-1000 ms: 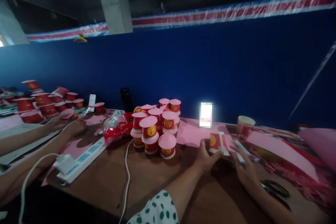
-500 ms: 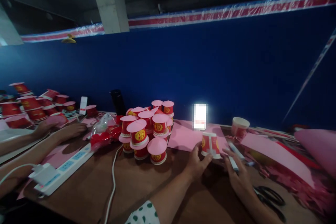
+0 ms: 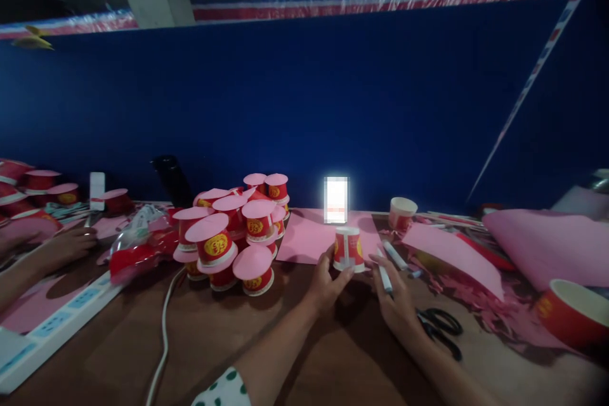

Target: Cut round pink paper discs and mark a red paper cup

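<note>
A red paper cup [image 3: 339,248] with yellow print and a pale lengthwise seam stands with its narrower end up in front of me. My left hand [image 3: 328,279] grips it from the left, thumb low across its front. Close to the cup's right side, my right hand [image 3: 392,298] has its fingers around a slim white tube [image 3: 384,279]. A second white tube [image 3: 394,256] lies just beyond that hand. Behind the cup, a pink paper sheet [image 3: 304,235] lies flat on the brown table [image 3: 266,336].
Left of my hands stand stacked red cups [image 3: 216,245] with pink paper cone tops. Scissors [image 3: 442,323] lie right of my right wrist. Farther right are pink paper scraps [image 3: 469,298] and another red cup [image 3: 571,317]. A power strip [image 3: 61,323] and another person's hand [image 3: 71,247] are at left.
The view has turned to the right, so the table things appear farther left and a red cup now shows at right. Both hands keep about the same pose around the cup and tube.
</note>
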{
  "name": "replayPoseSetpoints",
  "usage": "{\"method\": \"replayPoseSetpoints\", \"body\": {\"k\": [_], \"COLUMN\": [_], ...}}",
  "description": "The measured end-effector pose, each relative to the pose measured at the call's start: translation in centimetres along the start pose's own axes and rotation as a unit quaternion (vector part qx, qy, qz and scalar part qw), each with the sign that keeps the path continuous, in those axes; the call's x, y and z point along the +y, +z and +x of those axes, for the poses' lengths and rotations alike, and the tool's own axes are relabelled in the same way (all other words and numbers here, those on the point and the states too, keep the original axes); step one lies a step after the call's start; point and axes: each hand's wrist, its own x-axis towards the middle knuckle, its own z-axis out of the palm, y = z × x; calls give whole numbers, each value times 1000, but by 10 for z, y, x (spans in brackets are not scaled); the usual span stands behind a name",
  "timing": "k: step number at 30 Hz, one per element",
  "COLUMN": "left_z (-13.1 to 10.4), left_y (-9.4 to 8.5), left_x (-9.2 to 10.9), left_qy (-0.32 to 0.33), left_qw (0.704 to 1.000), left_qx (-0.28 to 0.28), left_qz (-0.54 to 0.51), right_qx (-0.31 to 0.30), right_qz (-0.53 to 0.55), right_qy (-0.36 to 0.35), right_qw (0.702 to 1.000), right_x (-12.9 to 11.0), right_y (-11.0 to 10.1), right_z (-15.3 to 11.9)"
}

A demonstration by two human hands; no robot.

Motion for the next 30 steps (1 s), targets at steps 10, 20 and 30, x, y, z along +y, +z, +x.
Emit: {"method": "replayPoseSetpoints", "body": {"k": [10, 20, 30], "left_z": [0, 1, 1], "left_y": [-3, 0, 0], "left_x": [-4, 5, 5], "left_qy": [17, 36, 6], "left_qw": [999, 999, 999], "left_qx": [-12, -23, -39], "left_qz": [30, -1, 9], "right_qx": [14, 3, -14], "right_qz": [10, 9, 24], "right_qy": [-1, -7, -25], "right_qw": [1000, 1000, 999], "right_x": [-6, -12, -17], "right_y": [-2, -4, -3], "right_z": [1, 0, -1]}}
